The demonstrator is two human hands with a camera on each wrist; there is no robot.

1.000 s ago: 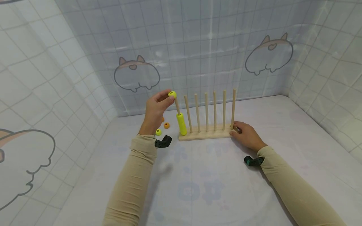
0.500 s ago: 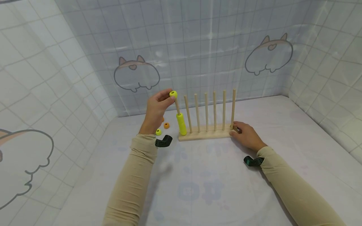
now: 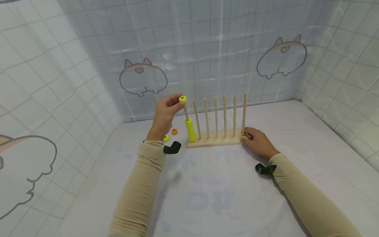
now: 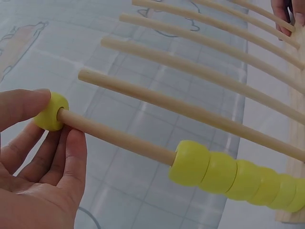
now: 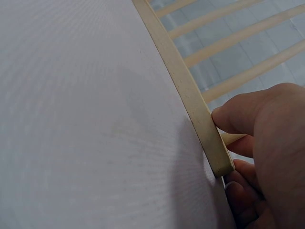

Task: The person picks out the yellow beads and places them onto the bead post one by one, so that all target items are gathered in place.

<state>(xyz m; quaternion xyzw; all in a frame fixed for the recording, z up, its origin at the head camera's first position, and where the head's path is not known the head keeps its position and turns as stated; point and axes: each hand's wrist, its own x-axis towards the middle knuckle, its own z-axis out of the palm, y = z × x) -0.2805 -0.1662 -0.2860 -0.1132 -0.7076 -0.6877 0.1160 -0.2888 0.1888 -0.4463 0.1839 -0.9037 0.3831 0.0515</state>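
Observation:
My left hand [image 3: 164,113] pinches a yellow bead [image 4: 53,110] between thumb and fingers at the tip of the leftmost peg. In the left wrist view, the peg's end [image 4: 114,136] enters the bead's hole. Lower on that same peg sits a stack of several yellow beads [image 3: 190,130], down at the wooden base [image 3: 217,142]. The other pegs [image 3: 216,117] stand bare in a row. At the base's right end, my right hand [image 3: 258,142] grips it beside the last peg, with the thumb on the near side; some of its fingers are hidden behind the wood.
Left of the base, a yellow bead [image 3: 166,138] and orange beads [image 3: 174,131] lie on the white cloth [image 3: 207,184], partly behind my left hand. A small blue bit [image 3: 143,141] peeks out beside the left wrist. Tile-patterned sheets [image 3: 192,49] rise at the back and sides.
My left hand has shifted slightly right with the yellow bead, bringing it onto the peg's tip. A blue bit now shows beside the left wrist. The right hand has stayed on the base.

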